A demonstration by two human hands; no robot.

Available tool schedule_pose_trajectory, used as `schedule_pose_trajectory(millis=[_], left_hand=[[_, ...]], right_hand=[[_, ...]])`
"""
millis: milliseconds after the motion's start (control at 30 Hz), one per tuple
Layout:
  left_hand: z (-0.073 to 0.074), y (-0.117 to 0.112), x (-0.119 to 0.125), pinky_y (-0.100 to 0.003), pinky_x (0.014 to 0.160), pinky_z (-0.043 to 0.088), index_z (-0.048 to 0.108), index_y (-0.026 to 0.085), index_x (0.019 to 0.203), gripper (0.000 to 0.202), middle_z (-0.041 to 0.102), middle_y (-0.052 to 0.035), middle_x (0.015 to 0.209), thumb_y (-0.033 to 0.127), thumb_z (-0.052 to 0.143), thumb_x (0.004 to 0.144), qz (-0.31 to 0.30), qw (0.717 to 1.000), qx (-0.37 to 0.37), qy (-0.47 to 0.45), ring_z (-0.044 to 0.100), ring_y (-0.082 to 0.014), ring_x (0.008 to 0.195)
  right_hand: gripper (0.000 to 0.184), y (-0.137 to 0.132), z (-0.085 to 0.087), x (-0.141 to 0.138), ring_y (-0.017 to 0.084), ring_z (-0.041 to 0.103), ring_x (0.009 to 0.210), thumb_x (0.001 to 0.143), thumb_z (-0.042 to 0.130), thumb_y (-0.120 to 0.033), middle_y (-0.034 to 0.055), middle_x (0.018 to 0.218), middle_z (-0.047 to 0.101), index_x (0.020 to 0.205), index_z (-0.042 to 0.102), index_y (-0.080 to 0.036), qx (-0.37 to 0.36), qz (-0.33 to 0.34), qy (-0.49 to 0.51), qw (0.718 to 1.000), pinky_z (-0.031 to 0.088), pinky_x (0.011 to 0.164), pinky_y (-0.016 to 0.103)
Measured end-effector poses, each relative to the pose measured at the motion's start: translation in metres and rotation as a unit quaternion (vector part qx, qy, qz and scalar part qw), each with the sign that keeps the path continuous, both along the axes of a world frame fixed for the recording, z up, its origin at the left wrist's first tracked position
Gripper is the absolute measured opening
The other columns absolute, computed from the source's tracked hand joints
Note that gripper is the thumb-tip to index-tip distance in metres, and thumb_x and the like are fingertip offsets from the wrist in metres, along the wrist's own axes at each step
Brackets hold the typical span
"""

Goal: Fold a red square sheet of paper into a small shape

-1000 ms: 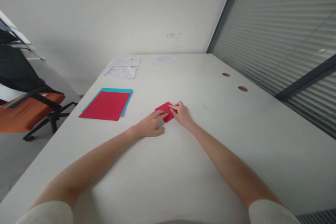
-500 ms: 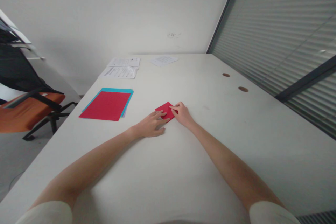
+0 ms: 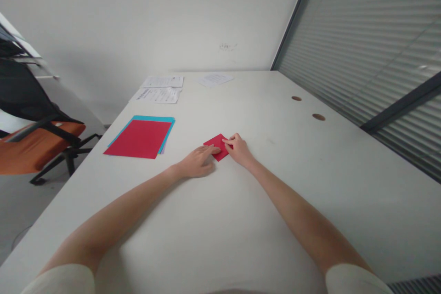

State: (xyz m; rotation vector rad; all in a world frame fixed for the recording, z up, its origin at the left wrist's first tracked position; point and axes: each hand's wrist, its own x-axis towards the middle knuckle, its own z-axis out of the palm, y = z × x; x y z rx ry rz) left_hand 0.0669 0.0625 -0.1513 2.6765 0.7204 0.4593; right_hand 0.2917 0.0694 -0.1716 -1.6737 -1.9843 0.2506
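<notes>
A small piece of folded red paper [image 3: 217, 140] lies on the table in front of me, turned so that one corner points away. My left hand [image 3: 199, 161] comes in from the left, palm down, with its fingers stretched over the paper's left part and pressing on it. At the right corner, my right hand [image 3: 238, 149] has thumb and forefinger closed together on the paper's edge. The fingers cover parts of both sides, so the exact folds there are hidden.
On the left of the white table [image 3: 220, 220] lies a stack of coloured sheets, a large red sheet [image 3: 139, 139] over a blue one [image 3: 151, 118]. Printed pages [image 3: 158, 95] lie farther back. An orange chair [image 3: 37, 147] stands at left, window blinds [image 3: 372, 32] at right.
The fingers of my left hand have drawn closer together and shifted slightly on the paper, uncovering its near corner. My right hand and the paper have stayed almost still.
</notes>
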Motion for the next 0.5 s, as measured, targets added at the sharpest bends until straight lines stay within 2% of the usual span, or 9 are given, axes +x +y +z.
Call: schedule_pose_trajectory(millis=[100,300,500], left_hand=[[-0.0011,0.0029,-0.0008,-0.045,0.115,0.036,0.043,0.017,0.14,0.054,0.057,-0.0122,0.14,0.017,0.049,0.086,-0.005,1.0,-0.009,-0.011,0.049,-0.0245,0.135],[0.0024,0.0012,-0.0022,-0.054,0.115,0.032,0.052,0.025,0.139,0.051,0.048,-0.008,0.149,0.022,0.051,0.088,-0.048,0.996,0.049,0.065,0.037,-0.033,0.143],[0.0061,-0.0032,-0.0012,-0.052,0.114,0.035,0.056,0.024,0.137,0.049,0.05,-0.0104,0.147,0.02,0.048,0.089,-0.055,0.991,0.102,0.072,0.044,-0.0325,0.137]], right_hand=[[0.03,-0.0008,0.0008,0.0001,0.017,0.06,0.084,0.091,0.054,-0.02,0.0091,0.101,0.058,0.112,0.075,-0.023,-0.004,-0.001,-0.002,1.0,0.048,0.086,0.035],[0.029,-0.0001,0.0,0.0,0.017,0.06,0.086,0.091,0.054,-0.019,0.009,0.1,0.058,0.109,0.076,-0.023,0.007,0.002,-0.014,1.0,0.048,0.087,0.035],[0.028,-0.0005,-0.0009,-0.0002,0.017,0.06,0.086,0.091,0.054,-0.02,0.0091,0.1,0.058,0.109,0.076,-0.023,0.01,0.0,-0.021,1.0,0.048,0.086,0.035]])
